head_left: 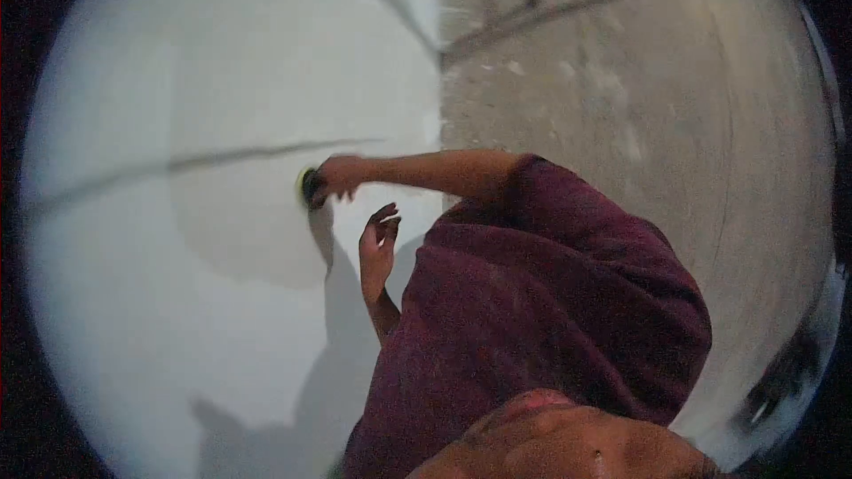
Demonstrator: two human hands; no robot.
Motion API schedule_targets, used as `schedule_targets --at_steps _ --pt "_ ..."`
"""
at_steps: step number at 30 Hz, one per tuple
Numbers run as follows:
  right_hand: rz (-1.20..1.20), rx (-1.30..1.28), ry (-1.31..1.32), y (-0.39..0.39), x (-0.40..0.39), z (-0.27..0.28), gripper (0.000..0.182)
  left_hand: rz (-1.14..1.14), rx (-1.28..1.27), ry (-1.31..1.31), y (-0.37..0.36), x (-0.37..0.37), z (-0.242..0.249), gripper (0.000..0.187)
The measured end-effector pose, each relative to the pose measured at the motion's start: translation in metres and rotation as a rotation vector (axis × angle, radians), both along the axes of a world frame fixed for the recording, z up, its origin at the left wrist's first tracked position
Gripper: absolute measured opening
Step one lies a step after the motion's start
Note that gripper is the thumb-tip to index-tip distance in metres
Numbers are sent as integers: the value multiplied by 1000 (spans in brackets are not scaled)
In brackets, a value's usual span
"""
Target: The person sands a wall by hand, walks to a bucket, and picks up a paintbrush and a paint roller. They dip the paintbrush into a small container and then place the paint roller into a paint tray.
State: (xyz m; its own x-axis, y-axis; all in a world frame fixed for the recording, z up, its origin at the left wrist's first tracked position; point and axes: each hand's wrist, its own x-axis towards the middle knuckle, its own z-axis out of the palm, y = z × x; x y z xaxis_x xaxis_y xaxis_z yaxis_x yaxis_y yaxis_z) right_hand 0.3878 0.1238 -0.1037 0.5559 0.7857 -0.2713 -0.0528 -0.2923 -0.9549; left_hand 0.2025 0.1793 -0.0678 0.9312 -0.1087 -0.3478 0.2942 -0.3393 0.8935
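My right hand (pixel 339 177) reaches across to the white surface on the left, its fingers wrapped round a small round pad (pixel 309 188) with a black back and a yellow-green rim. The pad appears to lie against the white surface (pixel 240 231); its kind cannot be made out exactly. Below it, my left hand (pixel 377 253) is raised close to my maroon shirt (pixel 532 302), with its fingers loosely bent and apart. Nothing shows in that hand. A slightly darker patch spreads over the white surface around the pad.
To the right lies a brown, scuffed floor (pixel 603 115) with pale marks. A dark metal frame (pixel 550 22) stands at the top. One long dark line (pixel 213 160) crosses the white surface. Dark and white items (pixel 790 372), blurred, lie at the lower right edge.
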Motion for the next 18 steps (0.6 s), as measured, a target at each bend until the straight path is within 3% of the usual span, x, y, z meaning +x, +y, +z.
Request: schedule_targets --at_steps 2,4,6,9,11,12,14,18 --pt "114 -231 -74 12 9 23 41 172 -52 -38 25 -11 0 33" --pt "229 -103 -60 36 17 25 45 250 -15 -84 57 -18 2 32" --pt "226 -118 187 60 26 27 51 404 -8 -119 88 -21 -6 32" --pt "262 -104 201 110 19 32 55 581 9 -139 140 -47 -18 32" --pt "291 -61 264 162 15 12 55 652 7 -170 188 -54 -32 33" --pt "370 -61 266 126 -4 13 55 729 25 -169 147 -75 -28 33" --pt "376 -144 290 196 -19 3 55 814 -19 -115 204 -93 -38 34" --pt "582 -202 275 266 -81 -31 52 1049 83 -191 251 -165 -41 31"
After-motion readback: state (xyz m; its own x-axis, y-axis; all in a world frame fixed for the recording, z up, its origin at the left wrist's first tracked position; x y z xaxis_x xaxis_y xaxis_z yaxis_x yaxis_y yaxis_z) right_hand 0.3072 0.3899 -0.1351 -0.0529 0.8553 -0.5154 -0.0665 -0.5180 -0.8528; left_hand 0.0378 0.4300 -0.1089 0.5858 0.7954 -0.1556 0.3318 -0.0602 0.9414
